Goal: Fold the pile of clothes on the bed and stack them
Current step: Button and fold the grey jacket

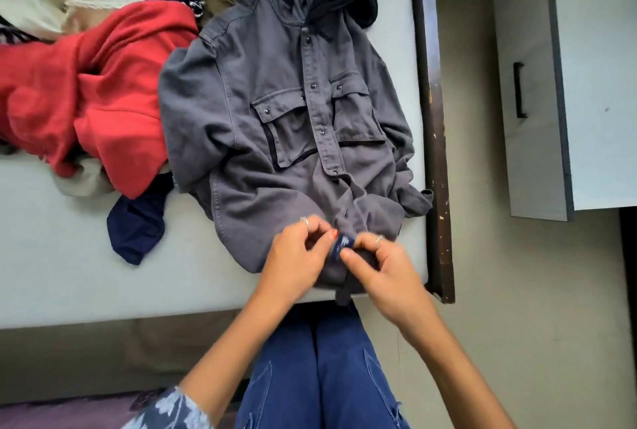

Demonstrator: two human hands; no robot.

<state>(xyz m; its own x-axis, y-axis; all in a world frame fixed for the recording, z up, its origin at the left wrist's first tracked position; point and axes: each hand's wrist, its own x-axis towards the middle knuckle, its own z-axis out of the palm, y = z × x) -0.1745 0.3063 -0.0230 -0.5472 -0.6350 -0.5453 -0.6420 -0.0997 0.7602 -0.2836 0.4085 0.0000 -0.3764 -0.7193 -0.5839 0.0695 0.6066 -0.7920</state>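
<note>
— The grey jacket, where does it lie?

— Flat on the bed, front up, its hem at the near edge, one cuff close to the dark bed frame.

— And the hands?

— The left hand and the right hand are close together at the hem; both pinch a small blue label. Its writing is too blurred to read.

— Any free room?

— Bare sheet lies left of the hem, below a red garment and a navy cloth.

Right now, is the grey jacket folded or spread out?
Spread out: the grey jacket lies flat on the bed, front up, hood at top.
</note>
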